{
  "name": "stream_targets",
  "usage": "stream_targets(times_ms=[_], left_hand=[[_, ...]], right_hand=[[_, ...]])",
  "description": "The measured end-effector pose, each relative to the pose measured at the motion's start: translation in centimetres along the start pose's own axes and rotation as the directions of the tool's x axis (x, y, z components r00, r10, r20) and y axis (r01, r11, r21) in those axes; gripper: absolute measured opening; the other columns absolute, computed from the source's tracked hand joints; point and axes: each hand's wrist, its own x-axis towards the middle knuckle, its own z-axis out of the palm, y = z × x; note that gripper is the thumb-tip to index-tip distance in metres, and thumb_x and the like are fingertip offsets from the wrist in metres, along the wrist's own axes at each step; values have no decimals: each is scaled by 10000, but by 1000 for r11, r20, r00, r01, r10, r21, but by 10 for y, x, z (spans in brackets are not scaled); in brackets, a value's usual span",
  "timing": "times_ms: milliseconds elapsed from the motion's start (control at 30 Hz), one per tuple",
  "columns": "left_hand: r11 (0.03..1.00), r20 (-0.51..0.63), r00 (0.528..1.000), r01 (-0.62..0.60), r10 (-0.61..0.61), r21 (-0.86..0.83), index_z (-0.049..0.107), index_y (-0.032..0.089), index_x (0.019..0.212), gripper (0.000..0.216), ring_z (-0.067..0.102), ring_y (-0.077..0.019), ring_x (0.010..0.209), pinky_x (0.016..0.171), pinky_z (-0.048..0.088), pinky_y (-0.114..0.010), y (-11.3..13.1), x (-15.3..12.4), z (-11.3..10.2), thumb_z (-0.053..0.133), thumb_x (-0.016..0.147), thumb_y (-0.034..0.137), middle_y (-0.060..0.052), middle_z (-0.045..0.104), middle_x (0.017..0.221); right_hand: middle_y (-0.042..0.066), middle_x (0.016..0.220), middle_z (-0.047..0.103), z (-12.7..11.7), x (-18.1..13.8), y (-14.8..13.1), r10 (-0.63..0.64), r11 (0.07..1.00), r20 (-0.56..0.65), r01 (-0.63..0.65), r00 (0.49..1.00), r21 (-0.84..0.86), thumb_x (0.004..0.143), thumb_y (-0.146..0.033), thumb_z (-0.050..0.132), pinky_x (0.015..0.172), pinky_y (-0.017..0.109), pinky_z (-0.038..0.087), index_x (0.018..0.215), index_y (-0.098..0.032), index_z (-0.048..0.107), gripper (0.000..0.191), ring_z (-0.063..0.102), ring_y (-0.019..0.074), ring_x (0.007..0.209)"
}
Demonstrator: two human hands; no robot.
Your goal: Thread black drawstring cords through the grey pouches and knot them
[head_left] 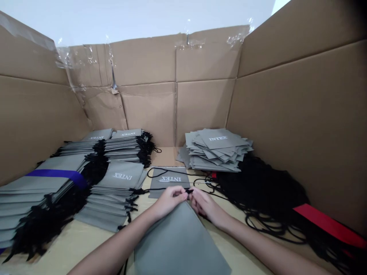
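Observation:
A plain grey drawstring pouch [183, 240] hangs in front of me with its top corner between my two hands. My left hand [172, 199] is closed, thumb and fingers pinching that corner by the black cord. Right beside it, my right hand [204, 204] is closed too, its fingertips pinching a dark bit of cord that looks like a knot. A thin black cord [157, 189] runs left from the hands. Just beyond them a flat grey pouch marked INTEX [169, 173] lies on the table, with a thin pale tool or stick on it. The fingertips partly hide the cord.
Stacked INTEX pouches with black cord ends [123, 175] stand at the left, one bundle wrapped in a purple band [57, 173]. A loose pile of grey pouches [218, 149] sits back right. Beside it lies a heap of black cords [266, 187] with a red band [329, 225]. Cardboard walls [149, 114] enclose the table.

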Motion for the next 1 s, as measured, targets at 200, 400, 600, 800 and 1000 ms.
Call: stream_targets(times_ms=[200, 400, 600, 800, 1000], left_hand=[[990, 83, 996, 46, -35, -136, 457, 170, 632, 294, 346, -110, 608, 570, 273, -206, -6, -5, 3, 520, 786, 413, 48, 367, 617], [977, 84, 995, 62, -45, -204, 492, 161, 644, 271, 341, -110, 616, 580, 270, -207, -5, -6, 1, 532, 797, 380, 42, 378, 619], [980, 66, 996, 69, -57, -185, 514, 154, 645, 297, 344, -111, 602, 561, 259, -211, -5, -7, 0, 565, 779, 414, 40, 403, 605], [985, 124, 990, 84, -66, -148, 493, 152, 647, 346, 349, -110, 602, 556, 259, -209, -3, -8, -6, 548, 778, 467, 42, 402, 612], [991, 157, 982, 118, -107, -63, 436, 171, 683, 275, 337, -107, 631, 578, 273, -202, 1, -10, -8, 422, 867, 375, 48, 358, 653]], right_hand=[[-94, 434, 281, 1, -4, -11, 44, 998, 63, -42, 997, -41, 743, -531, 601, 403, 234, 106, 602, -188, 457, 398, 196, 58, 394], [-133, 400, 195, 10, -10, -21, 237, 911, 71, -247, 969, 330, 714, -460, 643, 358, 203, 112, 625, -222, 355, 385, 83, 47, 370], [-124, 344, 192, 16, -16, -26, 388, 638, 119, -360, 914, 681, 635, -304, 721, 326, 184, 157, 483, -210, 281, 475, 72, 33, 353], [-134, 385, 228, 19, -18, -33, 376, 674, 15, -284, 927, 682, 584, -303, 777, 371, 170, 199, 525, -194, 345, 449, 80, 28, 393], [-115, 393, 259, 8, -11, -23, 187, 949, 20, -186, 982, 254, 723, -525, 622, 375, 206, 84, 578, -187, 417, 421, 139, 34, 359]])
